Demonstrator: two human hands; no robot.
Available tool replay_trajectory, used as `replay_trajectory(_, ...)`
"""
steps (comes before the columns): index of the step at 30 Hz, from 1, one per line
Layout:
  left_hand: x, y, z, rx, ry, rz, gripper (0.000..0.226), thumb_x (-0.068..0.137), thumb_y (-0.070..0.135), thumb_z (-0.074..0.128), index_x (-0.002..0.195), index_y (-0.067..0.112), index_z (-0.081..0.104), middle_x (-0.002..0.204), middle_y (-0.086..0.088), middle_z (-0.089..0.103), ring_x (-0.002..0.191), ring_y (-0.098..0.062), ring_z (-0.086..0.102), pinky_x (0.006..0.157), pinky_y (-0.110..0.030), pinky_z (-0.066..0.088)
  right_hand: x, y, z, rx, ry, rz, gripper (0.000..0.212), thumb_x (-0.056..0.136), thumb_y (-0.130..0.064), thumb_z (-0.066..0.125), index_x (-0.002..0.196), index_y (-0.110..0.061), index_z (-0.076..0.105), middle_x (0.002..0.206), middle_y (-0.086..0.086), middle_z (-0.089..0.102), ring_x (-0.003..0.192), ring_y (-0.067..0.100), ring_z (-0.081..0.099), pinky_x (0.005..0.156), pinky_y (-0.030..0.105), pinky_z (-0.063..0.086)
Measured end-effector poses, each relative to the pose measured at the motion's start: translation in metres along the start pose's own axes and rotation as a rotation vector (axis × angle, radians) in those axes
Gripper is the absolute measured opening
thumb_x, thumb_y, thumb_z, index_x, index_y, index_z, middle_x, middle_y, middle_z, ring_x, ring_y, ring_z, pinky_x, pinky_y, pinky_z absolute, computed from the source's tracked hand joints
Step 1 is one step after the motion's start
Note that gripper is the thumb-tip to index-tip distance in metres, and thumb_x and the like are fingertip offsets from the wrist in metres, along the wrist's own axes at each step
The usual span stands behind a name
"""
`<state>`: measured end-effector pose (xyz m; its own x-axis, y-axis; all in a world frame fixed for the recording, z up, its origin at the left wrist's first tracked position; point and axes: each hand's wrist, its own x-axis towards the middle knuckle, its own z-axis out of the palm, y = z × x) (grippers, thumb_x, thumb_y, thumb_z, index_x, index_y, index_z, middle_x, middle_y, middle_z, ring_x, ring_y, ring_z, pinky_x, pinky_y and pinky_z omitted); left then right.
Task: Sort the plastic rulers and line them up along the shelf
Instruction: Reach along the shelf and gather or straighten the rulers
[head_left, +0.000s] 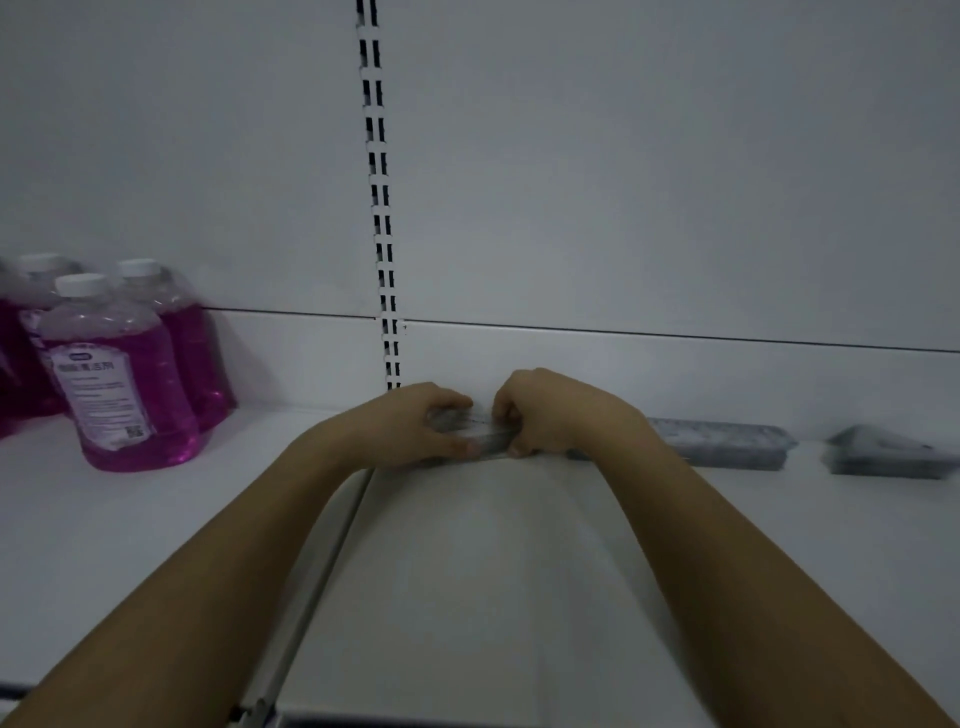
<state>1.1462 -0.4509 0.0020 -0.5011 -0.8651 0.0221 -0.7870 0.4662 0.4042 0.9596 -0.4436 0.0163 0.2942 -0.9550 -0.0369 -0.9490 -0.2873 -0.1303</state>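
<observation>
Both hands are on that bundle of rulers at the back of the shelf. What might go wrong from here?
1. The left hand and right hand pinch the clear ruler bundle only near its middle; loose rulers could fan out or slip.
2. The right forearm passes close to the neighbouring stack; pulling back might knock it out of line.
3. The image is blurred, so alignment against the back panel is hard to judge.

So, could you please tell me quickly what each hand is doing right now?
Left hand: closed, holding the bundle of clear plastic rulers.
Right hand: closed, holding the same bundle.
</observation>
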Motion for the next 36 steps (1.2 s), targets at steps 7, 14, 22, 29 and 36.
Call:
replay_trajectory(7, 0.007, -0.007, 0.005, 0.022, 0.025, -0.012, 0.057, 0.071, 0.038, 0.080, 0.122, 0.026, 0.059, 0.112, 0.008, 0.055, 0.096, -0.011, 0.054, 0.083, -0.024, 0.044, -0.001, -0.007, -0.001, -0.095, -0.038, 0.018, 0.036, 0.083, -0.003, 0.063, 0.117, -0.014, 0.061, 0.112, 0.009, 0.060, 0.087, 0.024, 0.055, 0.056, 0.022, 0.038)
replay_trajectory(14, 0.010, -0.017, 0.003, -0.035, 0.009, -0.034, 0.053, 0.069, 0.032, 0.077, 0.119, 0.028, 0.060, 0.110, 0.010, 0.060, 0.095, -0.010, 0.057, 0.085, -0.025, 0.046, 0.006, -0.009, 0.003, -0.065, -0.041, -0.006, 0.035, 0.084, -0.004, 0.057, 0.118, -0.014, 0.059, 0.116, 0.011, 0.059, 0.099, 0.027, 0.057, 0.074, 0.029, 0.040)
replay_trajectory(22, 0.011, -0.016, 0.006, -0.008, 0.040, -0.025, 0.048, 0.068, 0.034, 0.075, 0.113, 0.028, 0.061, 0.105, 0.010, 0.060, 0.091, -0.011, 0.057, 0.078, -0.025, 0.046, 0.007, -0.004, 0.005, -0.037, -0.029, -0.013, 0.034, 0.084, -0.004, 0.056, 0.114, -0.019, 0.058, 0.114, 0.007, 0.057, 0.089, 0.023, 0.052, 0.064, 0.027, 0.037)
replay_trajectory(29, 0.006, -0.008, 0.006, 0.034, 0.058, -0.053, 0.051, 0.074, 0.034, 0.075, 0.121, 0.021, 0.061, 0.114, 0.003, 0.062, 0.095, -0.014, 0.056, 0.085, -0.027, 0.046, 0.006, -0.001, 0.007, -0.031, 0.000, -0.019, 0.039, 0.084, -0.002, 0.057, 0.119, -0.018, 0.060, 0.116, 0.006, 0.058, 0.096, 0.024, 0.056, 0.069, 0.025, 0.041)
replay_trajectory(36, -0.009, -0.014, -0.008, -0.014, 0.044, -0.225, 0.092, 0.065, 0.051, 0.081, 0.140, 0.016, 0.041, 0.134, 0.000, 0.051, 0.105, -0.014, 0.052, 0.092, -0.025, 0.042, -0.003, 0.015, -0.004, 0.093, 0.013, 0.011, 0.047, 0.079, -0.005, 0.069, 0.123, -0.018, 0.061, 0.116, 0.001, 0.062, 0.102, 0.021, 0.061, 0.091, 0.038, 0.053)
